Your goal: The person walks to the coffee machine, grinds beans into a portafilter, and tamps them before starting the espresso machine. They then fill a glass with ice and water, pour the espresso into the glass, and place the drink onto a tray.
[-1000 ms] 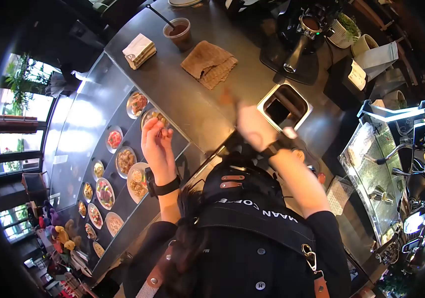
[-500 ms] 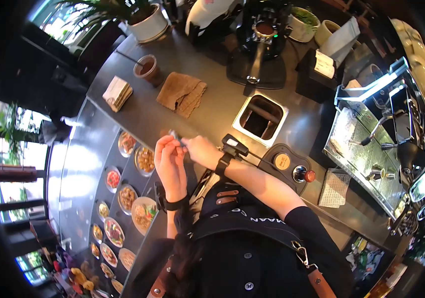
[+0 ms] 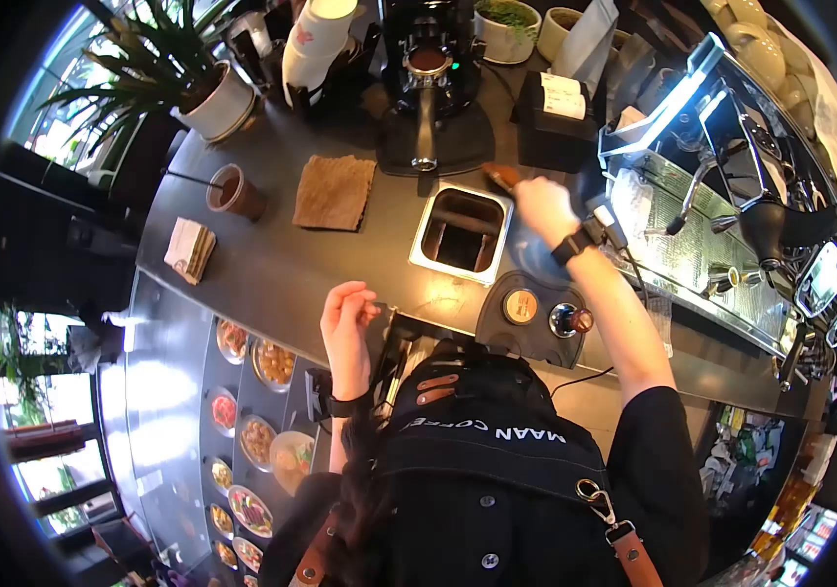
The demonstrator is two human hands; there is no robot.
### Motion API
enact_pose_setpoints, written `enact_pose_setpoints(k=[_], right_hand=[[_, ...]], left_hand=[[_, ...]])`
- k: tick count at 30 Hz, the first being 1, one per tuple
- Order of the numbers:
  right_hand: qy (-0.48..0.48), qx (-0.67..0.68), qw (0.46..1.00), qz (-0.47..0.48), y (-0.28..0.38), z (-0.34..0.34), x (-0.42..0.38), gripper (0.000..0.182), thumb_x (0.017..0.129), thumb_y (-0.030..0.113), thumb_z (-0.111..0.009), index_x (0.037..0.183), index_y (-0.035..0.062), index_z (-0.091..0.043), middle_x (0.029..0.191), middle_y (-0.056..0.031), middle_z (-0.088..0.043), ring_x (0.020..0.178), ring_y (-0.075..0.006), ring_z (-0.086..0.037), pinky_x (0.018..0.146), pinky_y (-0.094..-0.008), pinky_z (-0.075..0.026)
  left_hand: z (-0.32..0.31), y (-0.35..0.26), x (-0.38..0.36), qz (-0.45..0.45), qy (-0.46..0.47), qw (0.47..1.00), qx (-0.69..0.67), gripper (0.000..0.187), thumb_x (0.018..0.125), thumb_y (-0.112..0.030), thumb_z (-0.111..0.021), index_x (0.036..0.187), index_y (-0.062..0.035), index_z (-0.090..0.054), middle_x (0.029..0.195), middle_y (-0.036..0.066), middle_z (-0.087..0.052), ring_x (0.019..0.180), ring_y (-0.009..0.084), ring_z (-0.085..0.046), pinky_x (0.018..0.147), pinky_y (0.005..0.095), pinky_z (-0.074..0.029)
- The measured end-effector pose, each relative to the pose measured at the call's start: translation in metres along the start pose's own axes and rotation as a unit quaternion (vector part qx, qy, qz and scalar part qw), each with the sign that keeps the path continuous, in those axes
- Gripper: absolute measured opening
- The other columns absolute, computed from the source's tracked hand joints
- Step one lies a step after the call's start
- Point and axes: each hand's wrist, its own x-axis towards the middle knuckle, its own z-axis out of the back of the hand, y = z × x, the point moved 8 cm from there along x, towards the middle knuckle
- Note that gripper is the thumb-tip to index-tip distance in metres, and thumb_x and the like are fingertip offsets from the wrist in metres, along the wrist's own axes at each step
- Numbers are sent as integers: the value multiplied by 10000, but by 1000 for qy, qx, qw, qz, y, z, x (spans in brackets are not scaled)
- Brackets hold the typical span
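My right hand [image 3: 547, 210] is closed around what looks like a small brush [image 3: 502, 177], its reddish-brown end poking out past the fingers. It hovers over the counter just right of the square metal-rimmed bin [image 3: 419, 256] set into the worktop. The grip itself is mostly hidden behind my knuckles. Near the counter's front edge, my left hand [image 3: 348, 318] is raised with loosely bent fingers and nothing visible in them. Beyond the bin, a portafilter [image 3: 425, 127] full of ground coffee sits in the black grinder [image 3: 435, 24].
A tamping mat [image 3: 497, 328] holds a round wooden-topped tool [image 3: 520, 306] and a tamper [image 3: 567, 320]. A brown cloth [image 3: 335, 193], an iced drink [image 3: 239, 194] and napkins [image 3: 190, 248] occupy the left side. An espresso machine [image 3: 731, 225] stands at right.
My right hand has left my left hand and swung right, past the bin. My left hand stays near the front edge. The view has shifted, and the brown cloth now lies flatter.
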Motion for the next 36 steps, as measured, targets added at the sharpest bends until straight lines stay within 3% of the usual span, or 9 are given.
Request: enact_pose_setpoints(k=[7, 11, 15, 18, 21, 25, 28, 32, 36], right_hand=[[89, -16, 994, -60, 2, 10, -45, 93, 711, 119, -616, 773, 54, -639, 684, -134, -633, 664, -275, -656, 537, -371, -526], [73, 104, 992, 9, 25, 35, -81, 78, 740, 98, -565, 713, 37, -605, 648, -158, -617, 622, -289, -648, 537, -365, -527], [64, 69, 992, -85, 11, 32, -102, 67, 730, 64, -563, 695, 22, -602, 668, -169, -621, 647, -339, -640, 569, -397, -527], [115, 154, 981, -34, 28, 20, -110, 137, 730, 42, -560, 856, -12, -565, 643, -180, -607, 635, -337, -638, 578, -402, -529], [30, 150, 986, -71, 16, 35, -106, 200, 742, 44, -552, 932, -15, -538, 667, -185, -602, 626, -336, -633, 578, -403, -528], [-17, -67, 970, -233, -11, -2, -96, 392, 780, 105, -547, 1130, -65, -495, 877, -93, -588, 696, -213, -618, 580, -269, -526], [-36, -94, 962, -253, -16, -28, -97, 488, 762, 46, -520, 1207, -123, -412, 1202, -270, -464, 868, -240, -565, 630, -264, -530], [-125, 140, 965, -181, 3, 17, -133, 453, 720, -77, -488, 1166, -121, -420, 1212, -284, -433, 1047, -384, -480, 912, -372, -420], [-87, 297, 940, -145, 33, 19, -174, 318, 777, -7, -503, 1095, -22, -512, 1128, -198, -514, 1052, -350, -495, 905, -398, -417]], left_hand=[[-26, 5, 3, 7, 63, 998, 5, 134, 874, -37, -476, 985, -8, -543, 826, 45, -587, 709, 98, -523, 710, 213, -427], [-32, 3, 1, 3, 82, 996, 17, 133, 871, -44, -476, 981, -15, -546, 821, 41, -587, 704, 95, -519, 695, 212, -422], [-27, 10, 3, 8, 65, 996, 66, 127, 862, -62, -501, 971, -24, -557, 804, 38, -582, 686, 93, -529, 676, 212, -441], [-33, 15, 4, 22, 96, 992, 78, 134, 869, -73, -493, 975, -29, -562, 821, 38, -597, 697, 81, -534, 689, 205, -445], [-46, 18, 15, 33, 133, 981, 139, 141, 873, -84, -490, 981, -35, -566, 833, 39, -607, 705, 77, -534, 683, 200, -442], [-62, 28, 73, -60, 203, 949, 235, 193, 857, -74, -512, 1034, -6, -550, 886, 48, -623, 773, 91, -556, 709, 213, -443], [-70, 36, 130, -120, 170, 939, 273, 255, 852, -116, -561, 1075, 5, -538, 953, 86, -619, 888, 121, -567, 784, 240, -449], [-91, 31, 181, -115, 122, 934, 315, 448, 833, -266, -637, 1147, 27, -509, 1030, 124, -612, 911, 144, -569, 811, 262, -447], [-120, 47, 227, -68, 130, 940, 307, 663, 779, -414, -679, 1201, 49, -459, 1048, 138, -607, 900, 157, -571, 750, 264, -458]])
